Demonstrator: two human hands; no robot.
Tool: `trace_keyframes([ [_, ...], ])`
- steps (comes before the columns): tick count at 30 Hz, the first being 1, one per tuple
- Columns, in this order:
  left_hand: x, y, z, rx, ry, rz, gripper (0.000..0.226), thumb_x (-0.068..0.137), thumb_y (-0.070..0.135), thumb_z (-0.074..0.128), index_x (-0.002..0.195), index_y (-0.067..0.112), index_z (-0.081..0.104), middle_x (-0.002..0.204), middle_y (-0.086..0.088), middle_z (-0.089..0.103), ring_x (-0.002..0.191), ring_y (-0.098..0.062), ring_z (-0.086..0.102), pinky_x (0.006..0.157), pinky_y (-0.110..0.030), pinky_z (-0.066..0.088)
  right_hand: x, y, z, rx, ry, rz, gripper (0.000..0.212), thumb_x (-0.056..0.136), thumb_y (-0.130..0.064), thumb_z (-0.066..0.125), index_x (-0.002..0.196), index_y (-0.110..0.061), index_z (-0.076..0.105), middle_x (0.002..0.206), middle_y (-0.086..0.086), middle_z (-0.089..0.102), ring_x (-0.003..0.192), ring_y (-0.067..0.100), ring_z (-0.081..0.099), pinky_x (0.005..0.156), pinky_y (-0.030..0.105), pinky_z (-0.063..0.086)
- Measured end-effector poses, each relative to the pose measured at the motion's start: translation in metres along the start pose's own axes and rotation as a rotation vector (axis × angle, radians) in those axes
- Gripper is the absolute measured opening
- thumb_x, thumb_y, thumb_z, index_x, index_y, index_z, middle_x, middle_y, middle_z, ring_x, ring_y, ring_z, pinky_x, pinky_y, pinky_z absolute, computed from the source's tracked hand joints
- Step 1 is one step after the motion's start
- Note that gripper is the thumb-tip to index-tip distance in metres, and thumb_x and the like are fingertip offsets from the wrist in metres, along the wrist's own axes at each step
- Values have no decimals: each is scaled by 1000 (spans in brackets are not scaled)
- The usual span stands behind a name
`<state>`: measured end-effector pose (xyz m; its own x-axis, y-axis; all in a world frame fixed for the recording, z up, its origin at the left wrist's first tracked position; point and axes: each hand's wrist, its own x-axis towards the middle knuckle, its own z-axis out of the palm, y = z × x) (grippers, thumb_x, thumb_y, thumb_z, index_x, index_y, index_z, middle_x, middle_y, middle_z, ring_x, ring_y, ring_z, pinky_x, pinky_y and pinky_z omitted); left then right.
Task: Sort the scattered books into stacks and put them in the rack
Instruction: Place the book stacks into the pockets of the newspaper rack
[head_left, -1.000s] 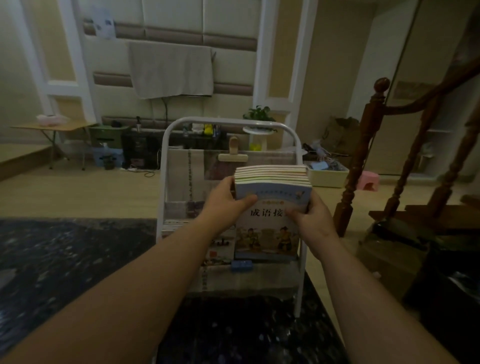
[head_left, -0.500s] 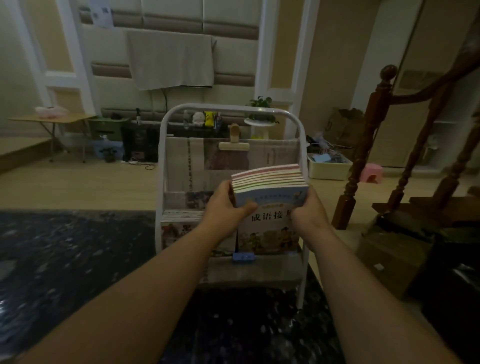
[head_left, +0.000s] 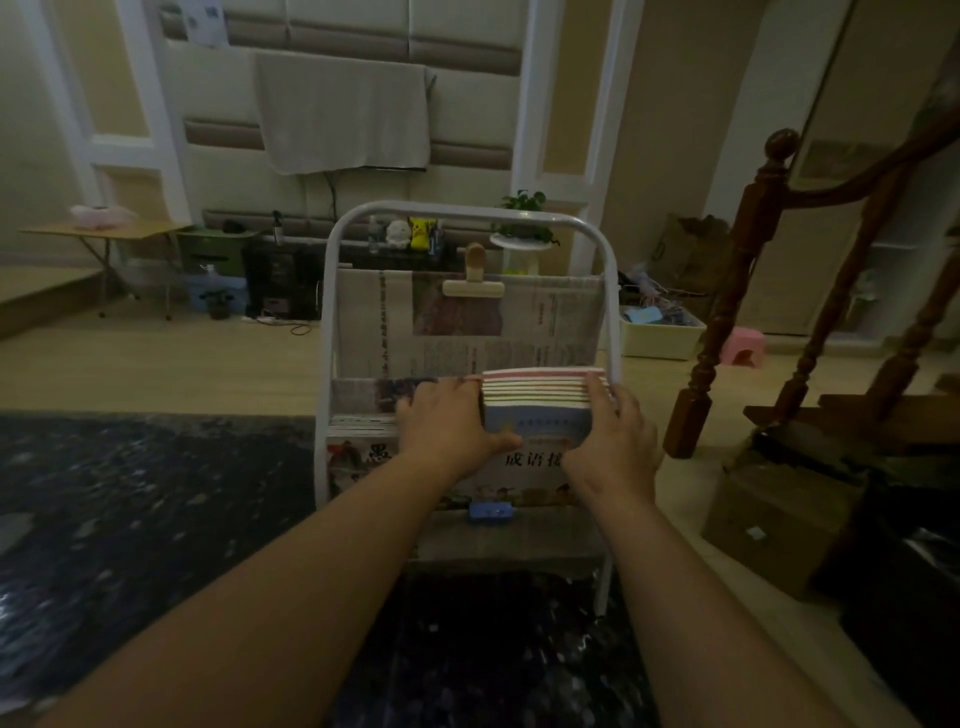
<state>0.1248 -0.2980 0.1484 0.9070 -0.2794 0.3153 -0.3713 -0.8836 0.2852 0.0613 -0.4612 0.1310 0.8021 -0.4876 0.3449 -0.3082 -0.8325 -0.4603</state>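
A stack of several thin books (head_left: 537, 410) with a light blue cover stands upright in the right half of the white metal rack (head_left: 332, 291), on its lower tier. My left hand (head_left: 447, 428) grips the stack's left side, thumb across the cover. My right hand (head_left: 615, 434) grips its right side against the rack's right post. Another stack of books (head_left: 358, 447) stands in the left half of the same tier. Newspapers (head_left: 545, 322) fill the tier behind.
A dark speckled surface (head_left: 130, 519) lies under my arms. A wooden stair post (head_left: 727, 291) and railing rise at the right, with a cardboard box (head_left: 774, 519) below. A blue clip (head_left: 491, 512) sits on the rack's front edge. Wooden floor stretches beyond.
Both hands have lowered the stack of books down and forward into the rack's lower tier; it now stands deeper, beside the right post.
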Motion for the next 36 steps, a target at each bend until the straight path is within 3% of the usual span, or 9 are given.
trace_keyframes([
  [4,-9,-1,-7,-46,3,6,86,71,71,68,142,31,40,135,-1,50,124,-27,42,103,-47,34,-7,-8,-9,-29,1,-1,89,82,-20,65,153,-32,12,160,-1,12,144,27,15,116,47,21],
  [8,-32,-7,-14,-158,169,96,74,76,59,71,138,30,43,132,2,54,121,-19,48,103,-38,38,-23,-22,-14,-4,55,-119,77,85,-17,60,152,-27,23,159,-2,19,147,22,13,117,46,18],
  [13,-70,-22,-21,-216,177,95,73,82,51,69,144,28,38,139,4,48,129,-16,41,110,-34,31,-57,-43,-15,65,18,-191,66,89,-14,54,150,-23,32,159,-1,24,146,19,19,117,38,18],
  [25,-169,-128,-40,-289,97,-33,68,84,46,69,143,29,41,138,6,50,125,-15,46,107,-37,40,-179,-91,38,288,-219,-234,54,95,-12,52,146,-25,40,155,-7,33,141,12,29,115,28,24],
  [33,-219,-201,-38,-342,-77,-228,63,92,36,65,147,25,37,145,0,44,127,-22,47,106,-45,42,-239,-112,92,185,-493,-100,61,96,-20,56,151,-26,30,156,-5,29,140,16,33,113,30,30],
  [36,-232,-217,-26,-315,-90,-293,61,91,32,65,145,23,40,142,-1,46,123,-21,50,103,-40,43,-249,-121,104,171,-560,-108,58,94,-18,56,148,-25,36,151,-2,37,134,18,40,107,29,35],
])
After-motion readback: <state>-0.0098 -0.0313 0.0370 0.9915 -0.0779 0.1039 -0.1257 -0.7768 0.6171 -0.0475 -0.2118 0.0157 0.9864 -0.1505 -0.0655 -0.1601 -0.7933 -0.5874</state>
